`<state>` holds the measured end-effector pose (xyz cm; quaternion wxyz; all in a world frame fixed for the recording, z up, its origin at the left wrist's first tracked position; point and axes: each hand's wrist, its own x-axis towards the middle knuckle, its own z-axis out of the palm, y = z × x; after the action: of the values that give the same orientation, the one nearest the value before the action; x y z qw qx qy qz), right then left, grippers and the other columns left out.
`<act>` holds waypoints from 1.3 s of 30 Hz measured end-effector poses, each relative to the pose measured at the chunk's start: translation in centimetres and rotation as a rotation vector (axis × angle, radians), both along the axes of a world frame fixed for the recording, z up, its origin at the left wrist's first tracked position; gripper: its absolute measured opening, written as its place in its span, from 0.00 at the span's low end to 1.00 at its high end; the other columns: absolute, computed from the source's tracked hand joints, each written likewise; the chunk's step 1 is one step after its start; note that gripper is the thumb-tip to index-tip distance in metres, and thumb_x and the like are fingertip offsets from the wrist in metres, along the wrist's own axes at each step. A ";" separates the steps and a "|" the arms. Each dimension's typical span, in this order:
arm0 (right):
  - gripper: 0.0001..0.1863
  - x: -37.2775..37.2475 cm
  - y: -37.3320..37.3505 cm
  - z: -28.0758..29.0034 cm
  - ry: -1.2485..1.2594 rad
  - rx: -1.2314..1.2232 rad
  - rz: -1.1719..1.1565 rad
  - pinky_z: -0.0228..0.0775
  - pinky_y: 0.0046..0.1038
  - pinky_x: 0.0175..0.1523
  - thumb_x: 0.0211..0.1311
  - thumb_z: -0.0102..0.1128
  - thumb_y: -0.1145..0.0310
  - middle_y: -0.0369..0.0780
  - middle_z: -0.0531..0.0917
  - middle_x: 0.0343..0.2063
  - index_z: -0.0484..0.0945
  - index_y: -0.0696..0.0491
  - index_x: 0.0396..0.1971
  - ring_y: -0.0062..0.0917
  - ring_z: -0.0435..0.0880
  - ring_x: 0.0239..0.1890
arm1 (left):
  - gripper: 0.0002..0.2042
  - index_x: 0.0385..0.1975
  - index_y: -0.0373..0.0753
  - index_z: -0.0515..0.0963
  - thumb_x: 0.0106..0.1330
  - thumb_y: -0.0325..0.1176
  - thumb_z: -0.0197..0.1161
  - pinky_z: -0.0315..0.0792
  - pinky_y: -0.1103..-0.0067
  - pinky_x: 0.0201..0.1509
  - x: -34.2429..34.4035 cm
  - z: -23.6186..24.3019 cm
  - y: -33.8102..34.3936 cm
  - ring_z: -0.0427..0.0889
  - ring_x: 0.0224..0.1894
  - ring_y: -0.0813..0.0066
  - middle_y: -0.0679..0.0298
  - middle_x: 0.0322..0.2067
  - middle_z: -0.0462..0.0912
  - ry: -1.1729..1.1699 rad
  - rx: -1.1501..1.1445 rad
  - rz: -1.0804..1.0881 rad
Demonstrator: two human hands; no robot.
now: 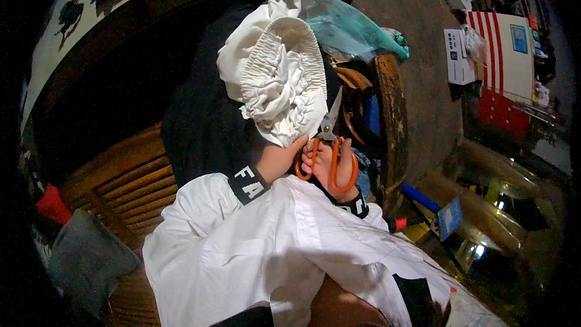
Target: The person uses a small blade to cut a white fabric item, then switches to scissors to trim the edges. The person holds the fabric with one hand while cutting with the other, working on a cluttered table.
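White cloth with a gathered elastic band (319, 54) lies bunched over my dark-clad lap. My left hand (279, 158) pinches its near edge between thumb and fingers. Close beside it, my right hand (331, 168) holds scissors (327, 128) with orange handles, the loops around my fingers. Their metal blades point up and away, along the right edge of the cloth. Whether the blades touch the cloth, I cannot tell. White sleeves with black cuffs cover both my forearms.
A slatted wooden seat (130, 184) is at the left, with a grey cushion (91, 260) on it. A worn wooden armrest (390, 127) stands close on the right. Beyond the cloth lies a teal plastic bag (351, 27). Further right are a white box (459, 57) and a glossy table (478, 188).
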<state>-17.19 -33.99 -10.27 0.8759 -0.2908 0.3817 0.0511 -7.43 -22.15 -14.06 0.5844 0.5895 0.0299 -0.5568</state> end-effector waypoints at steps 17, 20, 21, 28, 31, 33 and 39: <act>0.25 -1.6 0.0 0.9 0.126 -0.147 0.231 0.49 0.16 0.20 0.68 0.41 0.42 0.31 0.66 0.20 0.67 0.52 0.31 0.13 0.60 0.18 | 0.21 0.31 0.35 0.81 0.67 0.49 0.52 0.72 0.70 0.35 2.1 2.1 2.0 0.81 0.29 0.58 0.50 0.24 0.80 -0.402 -0.034 -0.346; 0.22 -2.1 -0.3 1.2 0.200 -0.080 0.207 0.51 0.15 0.21 0.68 0.45 0.45 0.31 0.66 0.21 0.68 0.52 0.31 0.13 0.60 0.19 | 0.11 0.36 0.36 0.79 0.61 0.36 0.58 0.73 0.67 0.40 4.4 6.6 1.9 0.79 0.34 0.49 0.47 0.28 0.79 -0.666 -0.088 -0.667; 0.22 -2.0 -0.4 1.3 0.201 -0.075 0.200 0.51 0.15 0.21 0.68 0.45 0.45 0.31 0.66 0.21 0.68 0.51 0.31 0.13 0.61 0.19 | 0.11 0.39 0.36 0.77 0.59 0.33 0.59 0.73 0.67 0.41 4.4 6.4 1.4 0.79 0.36 0.49 0.48 0.31 0.79 -0.769 -0.142 -0.506; 0.27 -2.2 -0.2 0.9 0.234 -0.028 0.202 0.56 0.17 0.23 0.68 0.39 0.41 0.31 0.67 0.21 0.69 0.52 0.33 0.15 0.64 0.20 | 0.31 0.52 0.32 0.61 0.47 0.26 0.67 0.69 0.65 0.52 4.9 -0.1 -3.2 0.69 0.51 0.43 0.46 0.51 0.63 -1.047 -0.149 -0.241; 0.29 -2.0 -0.1 0.5 0.127 -0.073 0.188 0.58 0.18 0.26 0.68 0.36 0.39 0.32 0.69 0.23 0.70 0.54 0.36 0.16 0.66 0.22 | 0.28 0.48 0.34 0.64 0.45 0.26 0.69 0.71 0.65 0.47 4.5 -0.5 -3.7 0.72 0.46 0.47 0.48 0.47 0.65 -1.072 -0.130 -0.179; 0.30 -2.2 0.4 -0.1 0.083 -0.140 0.148 0.59 0.18 0.28 0.68 0.35 0.40 0.33 0.71 0.24 0.71 0.54 0.38 0.16 0.67 0.24 | 0.24 0.44 0.35 0.68 0.46 0.25 0.68 0.72 0.66 0.44 4.3 -1.0 -3.8 0.74 0.42 0.50 0.51 0.43 0.67 -1.076 -0.106 -0.173; 0.29 -4.1 0.1 -1.3 0.014 -0.038 0.174 0.62 0.18 0.31 0.68 0.37 0.41 0.33 0.72 0.30 0.69 0.55 0.45 0.15 0.69 0.29 | 0.09 0.30 0.37 0.71 0.51 0.22 0.64 0.70 0.68 0.35 3.7 -2.0 -4.0 0.75 0.33 0.55 0.57 0.31 0.69 -1.138 -0.164 -0.103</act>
<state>-21.28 -33.91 -11.59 0.8598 -0.3390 0.3620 0.1216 -3.75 -26.14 -16.09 0.5244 0.7497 -0.3611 -0.1805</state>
